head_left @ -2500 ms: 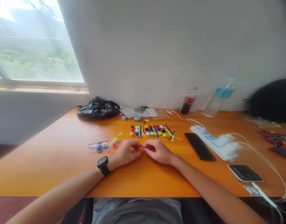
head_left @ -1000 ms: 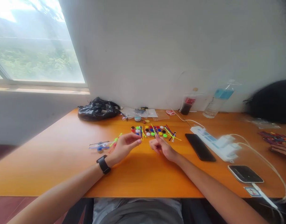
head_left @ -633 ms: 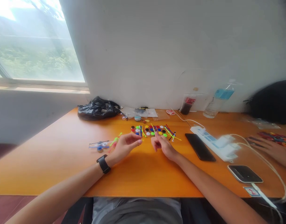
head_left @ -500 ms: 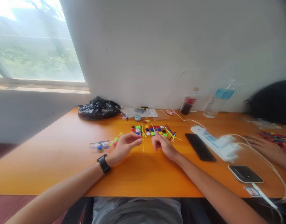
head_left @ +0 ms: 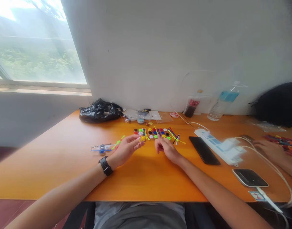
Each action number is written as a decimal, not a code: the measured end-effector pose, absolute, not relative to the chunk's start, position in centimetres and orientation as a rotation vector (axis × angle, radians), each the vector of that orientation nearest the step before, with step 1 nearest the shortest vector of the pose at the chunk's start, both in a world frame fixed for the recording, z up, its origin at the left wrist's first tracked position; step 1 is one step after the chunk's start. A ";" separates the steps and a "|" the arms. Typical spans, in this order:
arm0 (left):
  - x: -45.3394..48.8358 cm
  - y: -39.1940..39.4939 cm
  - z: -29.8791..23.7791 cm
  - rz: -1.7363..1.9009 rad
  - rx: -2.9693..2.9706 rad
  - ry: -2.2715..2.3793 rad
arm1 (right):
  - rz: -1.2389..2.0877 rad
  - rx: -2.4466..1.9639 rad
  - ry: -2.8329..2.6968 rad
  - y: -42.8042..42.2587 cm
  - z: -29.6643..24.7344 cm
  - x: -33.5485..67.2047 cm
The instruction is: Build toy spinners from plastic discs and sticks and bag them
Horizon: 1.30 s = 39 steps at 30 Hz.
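My left hand (head_left: 127, 149), with a black watch on the wrist, hovers over the orange table (head_left: 65, 165); its fingertips pinch a small yellow piece (head_left: 142, 138). My right hand (head_left: 166, 148) is beside it, fingers curled together; what they hold is too small to make out. Just beyond both hands lies a spread of coloured discs and thin plastic sticks (head_left: 157, 133). A few assembled stick-and-disc pieces (head_left: 106, 147) lie to the left of my left hand.
A black phone (head_left: 204, 150), a white power strip (head_left: 219, 146) with cables and a second phone (head_left: 250, 177) lie to the right. Another person's hand (head_left: 267, 148) rests at the far right. A black plastic bag (head_left: 99, 111) and bottles (head_left: 222, 101) stand by the wall.
My hands lifted from the table and drew apart, toward the coloured pieces. A thin yellow stick seen between them half a second ago no longer shows. The other person's hand came in at the right.
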<state>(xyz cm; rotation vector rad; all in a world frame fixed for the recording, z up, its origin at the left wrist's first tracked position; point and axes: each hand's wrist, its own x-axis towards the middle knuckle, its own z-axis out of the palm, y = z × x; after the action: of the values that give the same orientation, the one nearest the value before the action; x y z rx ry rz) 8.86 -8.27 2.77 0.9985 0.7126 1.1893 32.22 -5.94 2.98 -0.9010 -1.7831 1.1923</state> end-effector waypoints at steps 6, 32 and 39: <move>9.3 -9.1 3.4 1.200 1.232 0.860 | 1.581 -0.852 -1.603 -6.4 3.2 31.8; -8.5 -6.6 6.2 0.408 2.154 1.469 | 0.690 -0.982 -2.130 -8.0 6.2 31.4; -4.7 -9.7 4.2 0.546 2.089 1.264 | 1.354 -0.400 -1.859 -20.2 19.8 31.5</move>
<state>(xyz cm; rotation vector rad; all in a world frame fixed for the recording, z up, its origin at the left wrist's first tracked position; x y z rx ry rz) -4.68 -9.73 4.19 2.0887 1.2642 0.5462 31.53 -20.22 19.83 -0.3999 -1.8594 1.3540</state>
